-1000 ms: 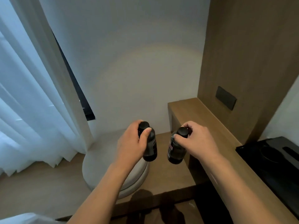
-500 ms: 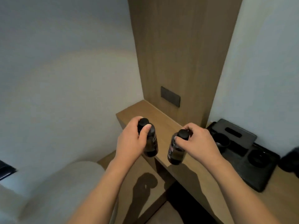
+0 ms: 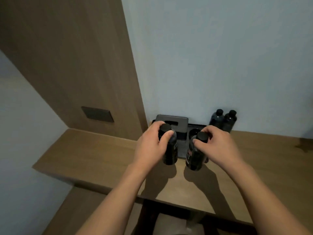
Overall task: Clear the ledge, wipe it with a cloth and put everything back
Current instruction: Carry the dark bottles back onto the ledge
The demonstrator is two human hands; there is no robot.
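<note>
My left hand (image 3: 149, 144) grips a dark bottle with a black cap (image 3: 170, 152) near its top, held upright above the wooden ledge (image 3: 94, 155). A second dark bottle with a red label (image 3: 194, 156) hangs from my right hand (image 3: 216, 144), which holds it by the neck. Both bottles hover just in front of a black tray (image 3: 182, 150) that stands on the ledge against the wall, partly hidden behind my hands.
Two more dark bottles (image 3: 222, 120) stand by the wall right of the tray. A grey box with a slot (image 3: 171, 120) sits at the tray's back. A wood panel with a dark switch plate (image 3: 97, 114) rises at left. Bare ledge lies left and right.
My view has swung right from the curtain and round stool to the ledge. Both hands carried their bottles over the ledge, up to the black tray.
</note>
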